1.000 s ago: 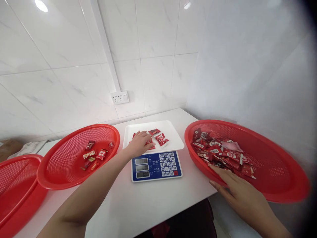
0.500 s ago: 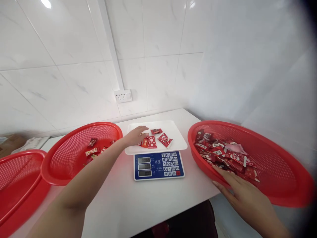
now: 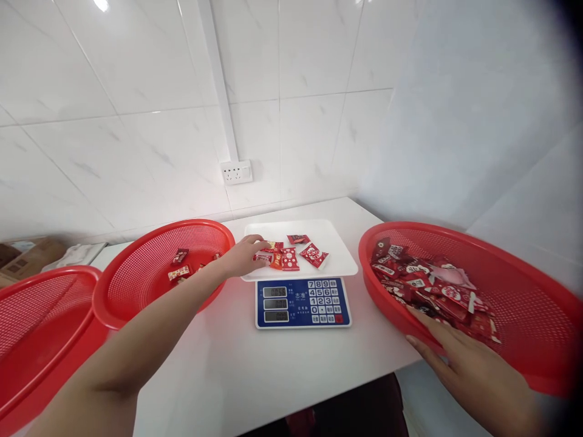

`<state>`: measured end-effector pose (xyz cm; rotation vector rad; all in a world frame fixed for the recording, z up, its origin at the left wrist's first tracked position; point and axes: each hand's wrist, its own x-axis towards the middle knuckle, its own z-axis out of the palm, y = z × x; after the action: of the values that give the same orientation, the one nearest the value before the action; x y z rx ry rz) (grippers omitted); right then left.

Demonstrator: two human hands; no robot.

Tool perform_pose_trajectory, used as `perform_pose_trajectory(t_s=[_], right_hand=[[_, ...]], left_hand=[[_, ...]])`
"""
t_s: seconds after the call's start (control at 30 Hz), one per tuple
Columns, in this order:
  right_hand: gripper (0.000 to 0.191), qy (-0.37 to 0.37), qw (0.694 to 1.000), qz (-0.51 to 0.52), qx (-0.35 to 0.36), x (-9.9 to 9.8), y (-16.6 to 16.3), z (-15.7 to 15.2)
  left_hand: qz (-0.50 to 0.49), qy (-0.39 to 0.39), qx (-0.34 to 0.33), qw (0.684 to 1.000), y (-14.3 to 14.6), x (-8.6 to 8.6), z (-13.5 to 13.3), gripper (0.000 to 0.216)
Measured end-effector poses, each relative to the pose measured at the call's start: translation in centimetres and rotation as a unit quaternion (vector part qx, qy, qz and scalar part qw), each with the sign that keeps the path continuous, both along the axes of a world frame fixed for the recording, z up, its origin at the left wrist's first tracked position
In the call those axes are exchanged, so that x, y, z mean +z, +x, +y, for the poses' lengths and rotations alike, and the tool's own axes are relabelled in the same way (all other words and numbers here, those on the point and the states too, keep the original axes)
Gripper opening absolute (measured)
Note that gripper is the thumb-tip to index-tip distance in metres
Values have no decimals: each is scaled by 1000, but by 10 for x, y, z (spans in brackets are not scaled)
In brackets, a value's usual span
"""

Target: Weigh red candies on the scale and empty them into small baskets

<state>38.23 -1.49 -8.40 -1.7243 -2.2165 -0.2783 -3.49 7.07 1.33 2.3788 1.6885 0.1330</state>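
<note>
Three red mesh baskets stand on the tabletop: one at nine o'clock [image 3: 40, 328], one at ten o'clock [image 3: 150, 267], one at three o'clock [image 3: 523, 315]. One digital scale [image 3: 303, 301] sits between them, carrying one white tray [image 3: 337, 243]. About five red candy packets [image 3: 291, 255] lie on the tray. Roughly four packets [image 3: 180, 267] show in the ten o'clock basket. The three o'clock heap [image 3: 428, 285] is too tangled to count. One wall socket [image 3: 237, 172] shows. Two hands: left [image 3: 241, 258], right [image 3: 473, 370].

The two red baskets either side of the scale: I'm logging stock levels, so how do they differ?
The right basket holds a dense heap of red packets; the left basket holds only a few scattered ones. The right basket juts past the table edge with the right hand on its near rim; the left basket sits on the table, the left hand beyond it on the scale tray. Both are red perforated plastic.
</note>
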Motion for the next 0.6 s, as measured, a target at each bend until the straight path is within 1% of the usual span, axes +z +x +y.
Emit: perform_pose_trajectory(t_s=[0.1,0.2,0.4,0.5,0.6], right_hand=[[59,-3,1000,2,-6,1,0,-1],[58,-3,1000,5,-6,3,-2,-1],[58,11,1000,4,8,5,-4,-1],[58,18,1000,2,4,5,-4,-1],[56,23,1000,0,4,6,-5,-2]], left_hand=[[-3,4,-44,999,5,-1,-5,40],[-6,-8,-71,997,9,-3,-11,40],[-19,-24,-65,997,3,3,-19,38],[-23,-22,-52,998,9,7,-14,45],[-22,-26,-57,998,22,3,-3,62]])
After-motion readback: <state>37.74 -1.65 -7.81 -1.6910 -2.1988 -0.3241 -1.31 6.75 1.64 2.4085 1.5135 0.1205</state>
